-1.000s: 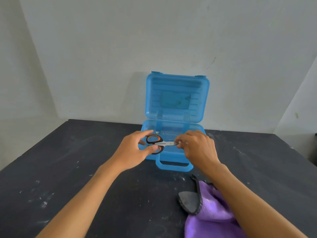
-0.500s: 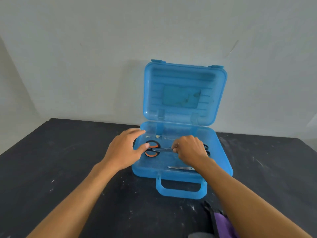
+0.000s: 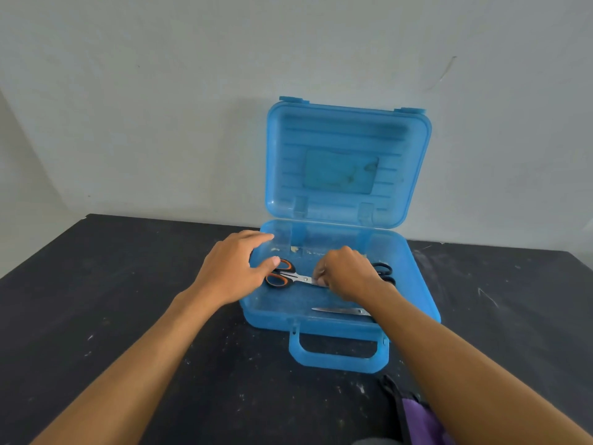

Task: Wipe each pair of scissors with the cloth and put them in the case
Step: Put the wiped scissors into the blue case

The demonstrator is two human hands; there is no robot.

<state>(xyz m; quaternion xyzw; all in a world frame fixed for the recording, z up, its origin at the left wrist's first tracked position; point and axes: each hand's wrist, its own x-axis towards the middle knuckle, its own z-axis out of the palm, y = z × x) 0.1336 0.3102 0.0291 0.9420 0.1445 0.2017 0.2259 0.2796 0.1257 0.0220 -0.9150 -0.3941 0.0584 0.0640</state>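
Your right hand [image 3: 348, 273] pinches the blades, your left hand [image 3: 236, 271] loosely steadies the handles, laying the scissors [image 3: 290, 277] flat in the case [image 3: 414, 284]

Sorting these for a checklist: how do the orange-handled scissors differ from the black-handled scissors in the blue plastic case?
The orange-handled scissors have orange-and-black loops pointing left; the black-handled scissors have all-black loops at the right. The orange pair shows loops and part of its blade, pinched by the right hand; the black pair is mostly hidden behind that hand. Both lie inside the blue plastic case.
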